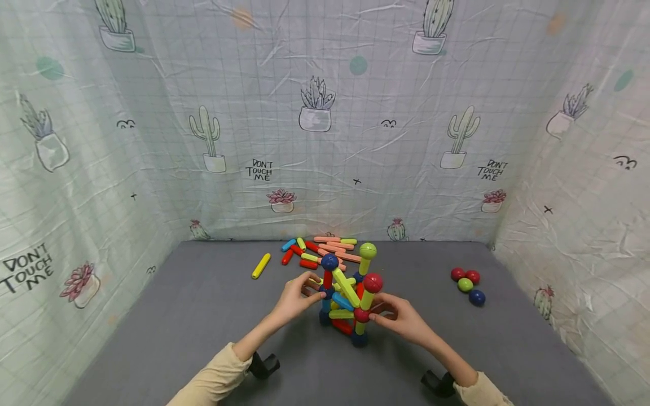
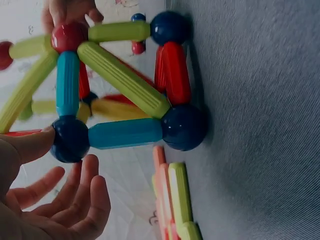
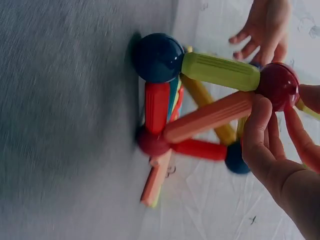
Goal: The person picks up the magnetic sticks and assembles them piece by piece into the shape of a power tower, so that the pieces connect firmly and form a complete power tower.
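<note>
A frame of coloured rods and balls stands on the grey table, two levels high. My left hand pinches a dark blue ball at the frame's left middle corner, thumb on one side and fingertips on the other. On the opposite side, my right hand holds a red ball between thumb and fingers. Above that ball rises a green rod topped by another red ball. A long green rod slants down from the upper blue ball toward the right-hand red ball.
Behind the frame lies a pile of loose rods in several colours. A single yellow rod sits left of it. Loose red, green and blue balls are grouped at the right. A patterned curtain encloses the table's back and sides.
</note>
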The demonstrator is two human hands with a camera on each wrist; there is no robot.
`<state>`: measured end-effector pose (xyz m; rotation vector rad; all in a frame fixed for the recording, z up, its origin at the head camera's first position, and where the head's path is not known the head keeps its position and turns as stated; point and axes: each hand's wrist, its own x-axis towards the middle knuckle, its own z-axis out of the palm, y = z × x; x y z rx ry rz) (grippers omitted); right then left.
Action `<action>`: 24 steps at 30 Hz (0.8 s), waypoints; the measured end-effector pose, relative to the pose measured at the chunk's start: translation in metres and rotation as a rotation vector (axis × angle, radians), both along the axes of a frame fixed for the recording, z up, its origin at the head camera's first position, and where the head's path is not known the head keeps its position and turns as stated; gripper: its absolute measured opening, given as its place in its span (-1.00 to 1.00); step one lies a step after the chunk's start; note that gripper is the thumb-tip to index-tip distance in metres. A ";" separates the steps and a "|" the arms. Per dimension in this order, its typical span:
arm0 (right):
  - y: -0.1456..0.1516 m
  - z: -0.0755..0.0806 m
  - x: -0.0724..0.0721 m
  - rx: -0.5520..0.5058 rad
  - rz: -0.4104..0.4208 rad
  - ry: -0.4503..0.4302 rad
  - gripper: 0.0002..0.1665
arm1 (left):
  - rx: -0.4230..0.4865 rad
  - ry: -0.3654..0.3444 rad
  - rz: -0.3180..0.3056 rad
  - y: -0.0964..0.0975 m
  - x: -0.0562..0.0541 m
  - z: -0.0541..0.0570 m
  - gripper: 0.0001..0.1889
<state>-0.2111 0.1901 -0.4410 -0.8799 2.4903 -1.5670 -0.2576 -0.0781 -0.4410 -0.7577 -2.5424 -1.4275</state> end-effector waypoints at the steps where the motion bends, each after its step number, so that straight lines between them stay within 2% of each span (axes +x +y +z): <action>1: -0.002 0.000 0.001 -0.002 0.002 -0.003 -0.62 | 0.004 0.008 -0.012 -0.001 -0.004 0.000 -0.72; 2: -0.005 0.000 0.002 -0.001 -0.002 -0.007 -0.63 | 0.014 0.035 -0.037 -0.002 -0.008 0.000 -0.73; 5: -0.014 0.001 0.006 -0.012 -0.028 -0.028 -0.64 | 0.039 0.042 -0.109 -0.002 -0.022 0.001 -0.73; 8: -0.025 0.000 0.011 -0.038 -0.062 -0.058 -0.63 | 0.041 -0.034 -0.144 0.001 -0.036 0.000 -0.72; 9: -0.029 -0.001 0.013 -0.053 -0.072 -0.067 -0.63 | 0.034 -0.084 -0.138 0.003 -0.040 0.001 -0.71; 12: -0.038 -0.002 0.017 -0.099 -0.102 -0.080 -0.64 | 0.012 -0.152 -0.147 0.010 -0.052 0.000 -0.69; 17: -0.048 -0.003 0.019 -0.133 -0.128 -0.060 -0.66 | 0.037 -0.204 -0.205 0.020 -0.066 -0.003 -0.67; 20: -0.048 -0.003 0.019 -0.133 -0.131 -0.035 -0.67 | 0.037 -0.217 -0.204 0.020 -0.069 -0.004 -0.68; 22: -0.046 -0.001 0.019 -0.145 -0.140 -0.001 -0.69 | 0.021 -0.203 -0.174 0.016 -0.071 -0.007 -0.69; 24: -0.043 0.003 0.019 -0.147 -0.173 0.077 -0.71 | -0.009 -0.169 -0.137 0.012 -0.073 -0.010 -0.70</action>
